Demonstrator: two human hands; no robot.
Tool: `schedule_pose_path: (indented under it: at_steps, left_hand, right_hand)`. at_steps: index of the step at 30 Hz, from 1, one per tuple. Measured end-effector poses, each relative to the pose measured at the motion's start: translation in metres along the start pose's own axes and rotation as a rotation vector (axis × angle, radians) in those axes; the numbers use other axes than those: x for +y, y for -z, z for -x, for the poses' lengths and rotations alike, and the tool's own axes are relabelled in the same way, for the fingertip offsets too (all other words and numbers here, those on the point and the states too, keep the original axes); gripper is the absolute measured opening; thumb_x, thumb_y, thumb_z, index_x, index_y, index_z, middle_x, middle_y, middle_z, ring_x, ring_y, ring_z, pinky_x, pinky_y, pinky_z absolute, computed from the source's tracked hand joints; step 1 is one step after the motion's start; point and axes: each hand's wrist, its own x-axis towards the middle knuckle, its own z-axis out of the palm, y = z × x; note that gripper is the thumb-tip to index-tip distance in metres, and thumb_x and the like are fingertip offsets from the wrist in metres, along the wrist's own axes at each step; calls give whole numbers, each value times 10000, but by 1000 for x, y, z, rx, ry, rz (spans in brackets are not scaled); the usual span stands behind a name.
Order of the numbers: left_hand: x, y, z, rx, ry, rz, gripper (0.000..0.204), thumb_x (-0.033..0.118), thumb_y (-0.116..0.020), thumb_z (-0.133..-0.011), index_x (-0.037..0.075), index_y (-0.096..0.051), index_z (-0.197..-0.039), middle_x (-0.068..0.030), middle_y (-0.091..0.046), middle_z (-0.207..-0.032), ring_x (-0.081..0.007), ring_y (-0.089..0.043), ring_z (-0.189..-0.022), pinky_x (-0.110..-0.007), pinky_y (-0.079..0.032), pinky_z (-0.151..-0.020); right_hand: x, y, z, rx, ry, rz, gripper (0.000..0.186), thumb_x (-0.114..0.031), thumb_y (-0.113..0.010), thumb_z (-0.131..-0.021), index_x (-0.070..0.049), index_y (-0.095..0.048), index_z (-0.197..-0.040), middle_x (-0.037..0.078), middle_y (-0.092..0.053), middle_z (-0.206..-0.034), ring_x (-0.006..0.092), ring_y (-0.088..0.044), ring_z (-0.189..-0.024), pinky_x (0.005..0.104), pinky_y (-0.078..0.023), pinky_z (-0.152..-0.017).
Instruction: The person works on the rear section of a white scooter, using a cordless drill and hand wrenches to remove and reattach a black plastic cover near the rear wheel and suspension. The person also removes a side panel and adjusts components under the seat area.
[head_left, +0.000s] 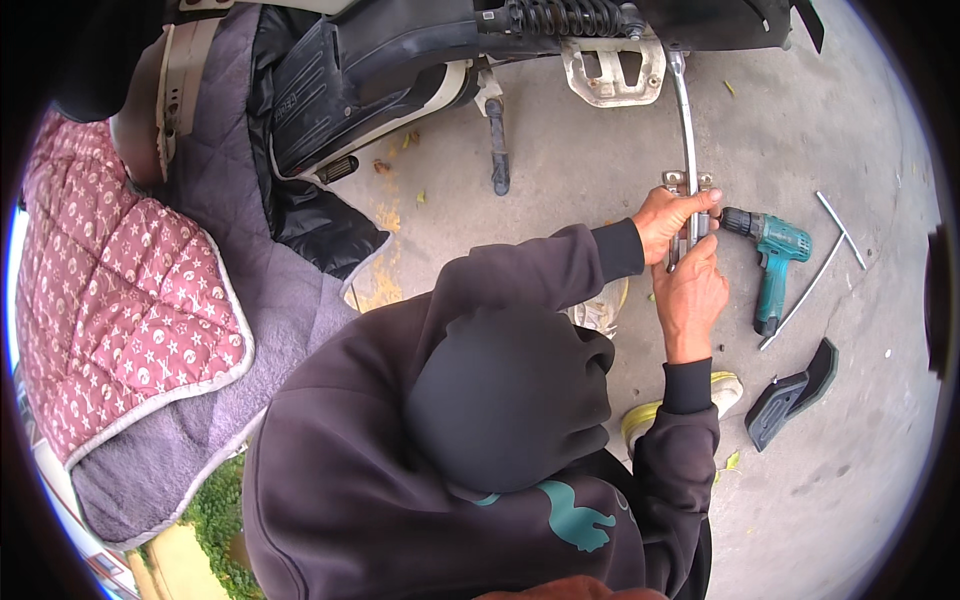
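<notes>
My left hand is closed round a small metal bracket, its thumb laid across the front. Just below it, my right hand pinches the lower end of the same piece with fingertips and thumb. A long bright metal bar runs from the bracket up to the underside of a scooter, near its cream footrest plate. My fingers hide how bar and bracket join. Right beside my hands, a teal cordless drill lies on its side, its black chuck close to my left thumb.
A T-handled wrench and a black angular plastic piece lie on the concrete ground to the right. At left, a quilted pink-and-grey cover hangs by the scooter. A black-tipped stand sticks down from the scooter.
</notes>
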Motion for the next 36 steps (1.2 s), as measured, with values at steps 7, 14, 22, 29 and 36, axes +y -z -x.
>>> schedule_pose_path:
  at_steps: [7, 14, 22, 29, 36]
  left_hand:
    - [-10, 29, -32, -649, 81, 429, 577, 472, -759, -834, 78, -589, -1221, -125, -679, -1092, -262, -644, -1122, -462, -481, -1046]
    - [-2, -22, 0, -9, -22, 11, 379, 306, -755, -896, 106, -579, -1166, -63, -674, -1034, -213, -695, -928, -371, -571, -796]
    - [-6, 21, -20, -548, 32, 373, 605, 393, -786, -829, 128, -526, -1308, -112, -618, -1245, -290, -576, -1224, -496, -427, -1115]
    - [-5, 16, -12, -205, -4, 161, 396, 353, -755, -883, 122, -600, -1164, -85, -687, -1085, -236, -661, -1076, -423, -555, -916]
    - [-5, 25, -30, -479, 59, 415, 433, 379, -751, -880, 105, -597, -1178, -92, -685, -1035, -242, -651, -1083, -397, -539, -962]
  right_hand:
    - [52, 16, -14, -795, -233, -1364, 464, -342, -787, -806, 53, -635, -997, 125, -701, -865, 207, -680, -744, 347, -519, -660]
    - [6, 15, 14, 27, -85, -22, 429, -341, -783, -781, 14, -608, -948, 213, -696, -934, 346, -689, -787, 445, -535, -696]
    - [54, 23, -21, -839, -214, -1282, 523, -297, -814, -774, 40, -591, -1107, 102, -675, -885, 219, -683, -829, 337, -518, -771]
    - [4, 23, 9, 42, 32, -38, 706, -371, -869, -684, 57, -558, -1151, 98, -637, -851, 247, -665, -899, 371, -504, -801]
    - [43, 26, -30, -816, -139, -947, 534, -327, -800, -785, 42, -575, -1098, 131, -704, -941, 250, -705, -896, 365, -534, -863]
